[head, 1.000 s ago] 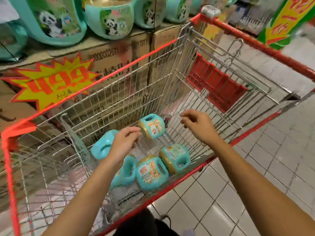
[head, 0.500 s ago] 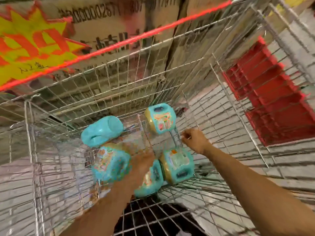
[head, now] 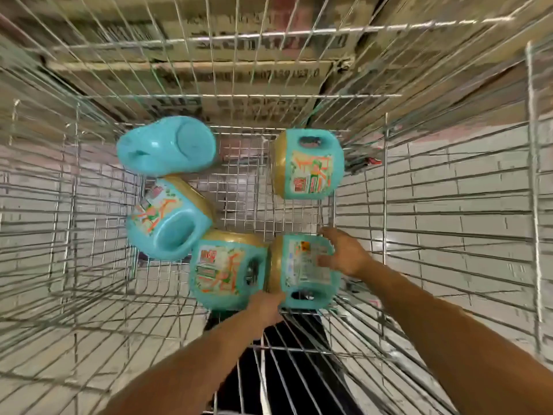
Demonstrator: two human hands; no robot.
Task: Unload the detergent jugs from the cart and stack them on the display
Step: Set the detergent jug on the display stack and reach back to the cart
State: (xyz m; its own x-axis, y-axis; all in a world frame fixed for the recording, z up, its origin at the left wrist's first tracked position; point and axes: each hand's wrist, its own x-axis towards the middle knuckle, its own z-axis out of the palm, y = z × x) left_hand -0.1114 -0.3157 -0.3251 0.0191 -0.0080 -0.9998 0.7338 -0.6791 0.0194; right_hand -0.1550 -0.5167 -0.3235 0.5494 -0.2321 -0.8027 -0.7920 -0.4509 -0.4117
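Right, my right hand [head: 344, 256] is down in the cart, fingers spread and lying flat across the label of the near right jug [head: 299, 272], thumb up at its far edge. Nothing is curled round it, just a flat palm on plastic. My left hand [head: 266, 307] is at the near edge, tucked in where that jug meets the near middle jug [head: 221, 271]. Its fingers are hidden under the two, so I can't tell whether it grips anything.

Those two jugs lie on their sides, touching, gold caps pointing away from me. Just beside the middle one, to the left, the left jug [head: 167, 223] lies tilted with its handle hole facing up. Touching it from beyond is the far left jug [head: 167, 145], plain teal side up, no label showing. The far right jug [head: 308, 166] lies apart from the rest, at the far end, label up.

All five lie on the wire bottom of the cart [head: 245, 190]. Pale floor tiles [head: 449, 205] show through the mesh, and printed cardboard boxes [head: 254, 73] stand just beyond the far wall.
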